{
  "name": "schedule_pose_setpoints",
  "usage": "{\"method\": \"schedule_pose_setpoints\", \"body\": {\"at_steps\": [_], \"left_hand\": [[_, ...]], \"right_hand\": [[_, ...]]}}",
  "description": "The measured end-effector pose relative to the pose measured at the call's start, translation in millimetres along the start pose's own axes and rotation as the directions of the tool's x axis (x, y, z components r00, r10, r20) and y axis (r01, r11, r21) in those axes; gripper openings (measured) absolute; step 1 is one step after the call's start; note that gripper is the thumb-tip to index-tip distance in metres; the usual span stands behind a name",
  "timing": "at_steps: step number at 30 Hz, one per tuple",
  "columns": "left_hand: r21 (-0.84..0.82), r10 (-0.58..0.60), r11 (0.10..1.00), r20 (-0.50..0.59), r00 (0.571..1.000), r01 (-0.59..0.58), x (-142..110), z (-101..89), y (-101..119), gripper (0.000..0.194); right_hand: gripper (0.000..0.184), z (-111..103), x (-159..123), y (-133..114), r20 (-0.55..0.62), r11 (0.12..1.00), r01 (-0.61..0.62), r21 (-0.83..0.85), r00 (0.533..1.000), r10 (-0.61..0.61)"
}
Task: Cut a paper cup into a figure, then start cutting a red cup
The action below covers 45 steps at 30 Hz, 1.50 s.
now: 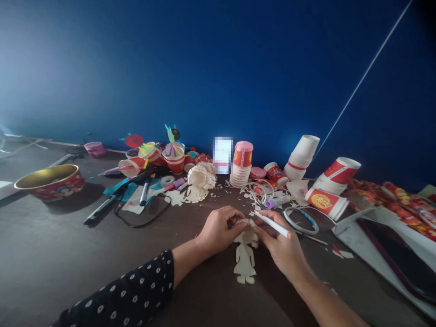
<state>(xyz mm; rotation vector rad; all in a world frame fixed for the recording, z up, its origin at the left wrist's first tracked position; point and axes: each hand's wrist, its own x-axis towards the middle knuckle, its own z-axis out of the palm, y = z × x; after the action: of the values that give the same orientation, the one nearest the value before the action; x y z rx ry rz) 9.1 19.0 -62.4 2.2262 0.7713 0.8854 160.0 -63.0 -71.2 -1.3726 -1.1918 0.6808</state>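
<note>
A pale cut-out doll (244, 261) with a dress, arms and two feet lies on the dark table in front of me. My left hand (220, 230) is closed, thumb and fingers pinching at the top of the doll's head. On the other side, my right hand (281, 243) has a white pen (275, 225) lodged between its fingers, slanting over the hand. Its thumb and fingertip also pinch a small pale scrap (251, 223) against the doll's head. The fingers partly cover the head, so its upper edge is hidden.
Behind the hands are a paper flower-like piece (200, 179), a stack of paper cups (241, 170) and paper scraps. At left stand a red bowl (51, 181) and a black hot-tool-like device (107, 204). A phone (398, 254) lies in a white tray (347, 229) at right.
</note>
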Motion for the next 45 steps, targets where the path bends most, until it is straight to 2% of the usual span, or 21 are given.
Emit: {"method": "schedule_pose_setpoints", "body": {"at_steps": [7, 11, 14, 18, 35, 45], "left_hand": [[-0.047, -0.105, 0.994, -0.046, 0.993, 0.103, -0.1, 1.0, -3.4, 0.03], [-0.094, -0.129, 0.987, -0.011, 0.992, 0.127, 0.2, -0.1, -5.1, 0.032], [-0.07, -0.114, 0.991, 0.028, 0.993, 0.116, 0.4, -1.5, -3.6, 0.029], [-0.014, -0.103, 0.994, 0.051, 0.993, 0.104, 0.5, -1.8, -2.5, 0.026], [-0.009, -0.112, 0.994, 0.002, 0.994, 0.112, 0.5, 2.4, -7.6, 0.024], [0.052, -0.13, 0.99, -0.038, 0.991, 0.132, 1.2, 5.4, -10.4, 0.025]], "right_hand": [[0.033, -1.4, 1.3, 4.3, -0.073, 0.999, -0.003, 0.05, 0.997, 0.007], [0.032, -3.4, 3.0, 5.3, -0.154, 1.0, 0.018, 0.019, 0.988, -0.015], [0.029, -4.4, 3.6, 4.7, -0.178, 0.998, 0.051, -0.031, 0.982, -0.055], [0.028, -4.5, 3.2, 3.6, -0.175, 0.997, 0.06, -0.045, 0.982, -0.067], [0.027, -6.4, 5.4, 8.7, -0.124, 0.998, 0.061, -0.018, 0.99, -0.062], [0.026, -8.9, 6.7, 9.4, -0.12, 0.989, 0.078, -0.125, 0.988, -0.093]]}}
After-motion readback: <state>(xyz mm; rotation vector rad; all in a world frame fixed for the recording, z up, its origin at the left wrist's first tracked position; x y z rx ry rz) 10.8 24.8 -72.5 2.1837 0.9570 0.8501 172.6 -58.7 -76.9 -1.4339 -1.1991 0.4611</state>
